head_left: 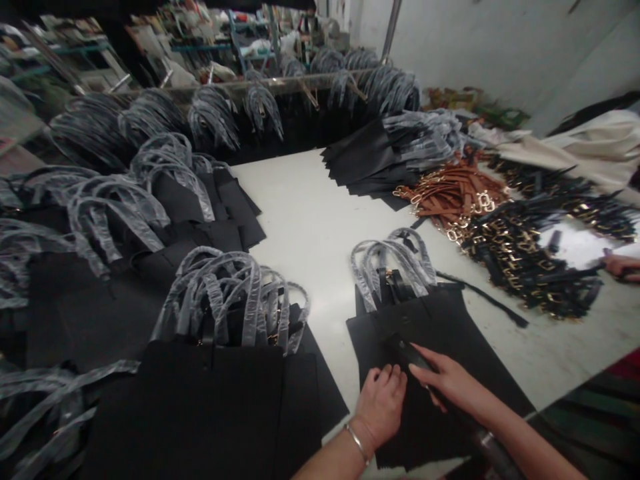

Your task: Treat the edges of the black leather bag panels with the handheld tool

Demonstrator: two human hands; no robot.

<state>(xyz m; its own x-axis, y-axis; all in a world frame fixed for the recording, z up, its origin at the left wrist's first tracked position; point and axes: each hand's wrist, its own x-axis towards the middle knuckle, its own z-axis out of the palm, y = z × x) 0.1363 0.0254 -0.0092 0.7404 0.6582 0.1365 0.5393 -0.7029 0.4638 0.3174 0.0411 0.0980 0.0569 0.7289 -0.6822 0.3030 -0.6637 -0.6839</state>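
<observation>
A black tote bag lies flat on the white table in front of me, its plastic-wrapped handles pointing away. My left hand, with a bangle at the wrist, rests on the bag with its fingers curled; what they hold, if anything, is hidden. In my right hand is a long black hand tool, its front end against the upper part of the bag. The tool's exact kind cannot be made out. A dark strap extends from beside the bag's top edge.
Piled black bags with wrapped handles cover the left side. More black bag pieces, brown straps and black straps with gold buckles lie at the right. Another person's hand shows at the right edge. Behind stands a rail.
</observation>
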